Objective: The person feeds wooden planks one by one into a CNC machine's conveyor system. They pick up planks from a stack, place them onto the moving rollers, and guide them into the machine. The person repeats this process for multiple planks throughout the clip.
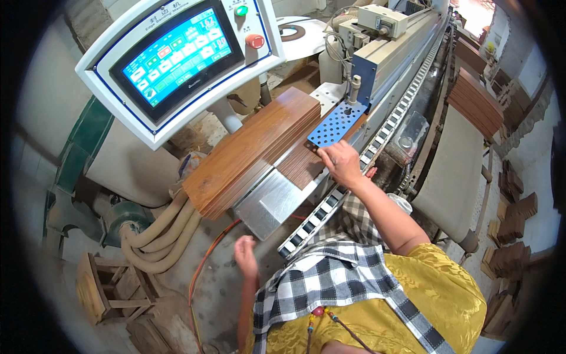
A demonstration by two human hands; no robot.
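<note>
My right hand is at the near end of a blue perforated plate, fingers curled over a brown grooved board under it; whether it grips anything is unclear. My left hand, slightly blurred, hangs near the lower end of a bare metal support plate, fingers loosely bent, holding nothing visible. Left of the grooved board lies a stack of wood-grain boards. The edge banding machine stretches away to the upper right, with a black-and-white segmented conveyor track along its near side.
A control panel with a lit screen and a red button overhangs the upper left. Hoses, an orange cable and a wooden stool are on the left. A belt conveyor and stacked boards stand right.
</note>
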